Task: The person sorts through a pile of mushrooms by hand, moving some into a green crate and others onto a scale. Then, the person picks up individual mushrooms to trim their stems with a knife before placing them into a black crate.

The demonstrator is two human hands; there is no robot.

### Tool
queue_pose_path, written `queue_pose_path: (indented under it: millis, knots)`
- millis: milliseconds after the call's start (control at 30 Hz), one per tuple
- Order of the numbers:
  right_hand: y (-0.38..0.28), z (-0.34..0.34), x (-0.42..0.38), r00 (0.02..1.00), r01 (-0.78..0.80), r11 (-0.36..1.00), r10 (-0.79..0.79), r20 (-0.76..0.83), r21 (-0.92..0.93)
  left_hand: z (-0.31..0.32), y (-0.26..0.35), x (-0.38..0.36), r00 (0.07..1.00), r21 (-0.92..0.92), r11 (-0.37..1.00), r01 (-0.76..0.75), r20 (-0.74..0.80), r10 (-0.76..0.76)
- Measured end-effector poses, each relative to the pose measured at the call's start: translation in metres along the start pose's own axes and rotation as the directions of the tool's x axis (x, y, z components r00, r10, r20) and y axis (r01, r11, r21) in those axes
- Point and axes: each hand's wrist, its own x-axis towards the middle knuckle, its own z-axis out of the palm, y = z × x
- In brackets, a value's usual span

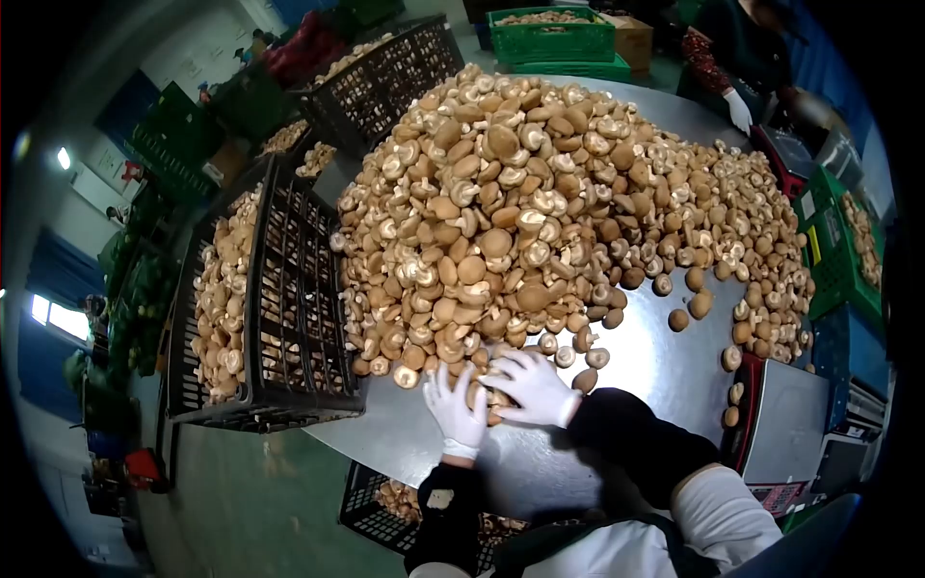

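Huge heap of shiitake mushrooms (540, 202) piled on a round metal table (655, 361), with the near edge of the pile spilling right down to the table's front rim. Main worry from here, just a guess: strays rolling off. A few loose mushrooms (689, 308) already sitting apart on the bare steel toward the right edge, and a careless scoop at the foot of the heap could start a small slide over the rim. Could also bruise the caps if squeezed too hard.

Both hands in white gloves, working at the near edge of the pile. Left hand (456, 409) with fingers spread and pointing up into the heap, resting against the lowest mushrooms, not clearly closed on anything. Right hand (532, 387) curled loosely over a small cluster of mushrooms (487, 385) between the two hands, fingers bent round it; hard to tell whether actually lifted or just cupped against the table.

Black crate (279, 308) tipped on its side against the table's left edge, partly full of mushrooms. Another black crate (385, 506) below the front rim, a few mushrooms inside. Scale (785, 424) at the right edge. Another person's gloved hand (739, 109) at the far side, green crates (549, 39) behind
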Motion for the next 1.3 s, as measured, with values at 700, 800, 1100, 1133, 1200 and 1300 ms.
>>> queue_pose_path:
  millis: [700,800,1100,1133,1200,1300]
  knots:
    - [0.013,-0.031,-0.043,0.998,-0.066,0.993,0.064,-0.021,-0.1,0.006,0.059,-0.038,0.997,-0.087,0.994,-0.068,-0.041,0.065]
    - [0.026,-0.039,-0.091,0.98,-0.2,0.98,0.2,0.014,0.006,0.019,0.089,-0.046,0.955,-0.039,0.96,-0.277,0.102,0.28]
    - [0.039,-0.084,-0.156,0.877,-0.47,0.882,0.463,-0.13,-0.028,0.005,0.116,-0.034,0.89,-0.531,0.77,-0.354,0.063,0.452]
    - [0.034,-0.09,-0.149,0.869,-0.471,0.882,0.465,-0.17,0.008,0.001,0.099,-0.026,0.964,-0.622,0.767,-0.159,0.069,0.257]
    - [0.029,-0.091,-0.126,0.879,-0.415,0.907,0.419,-0.227,0.068,-0.005,0.06,0.0,0.998,-0.482,0.874,-0.059,-0.053,0.038]
    - [0.032,-0.06,-0.074,0.936,-0.208,0.924,0.283,-0.208,0.32,-0.007,0.026,0.042,0.967,0.0,0.999,-0.037,-0.251,0.035]
